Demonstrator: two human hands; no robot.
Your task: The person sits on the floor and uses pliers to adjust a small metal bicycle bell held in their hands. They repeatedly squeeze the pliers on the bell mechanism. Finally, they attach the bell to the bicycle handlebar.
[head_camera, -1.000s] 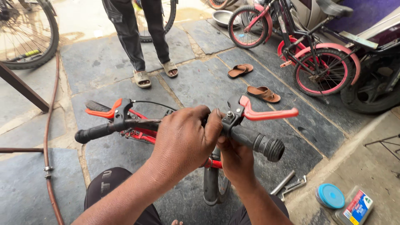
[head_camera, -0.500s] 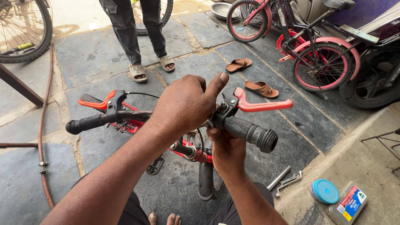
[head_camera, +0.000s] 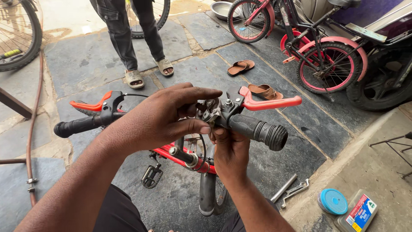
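Since before, left hand [head_camera: 156,118] slid onto the brake clamp [head_camera: 213,111], pinching it; right hand [head_camera: 229,148] grips the handlebar [head_camera: 253,127] underneath, axis nine-to-three o'clock.

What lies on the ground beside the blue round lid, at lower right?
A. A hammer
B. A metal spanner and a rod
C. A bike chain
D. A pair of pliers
B. A flat metal spanner and a plain metal rod lie side by side on the paving, just left of the blue lid; no hammer, chain or pliers show there.
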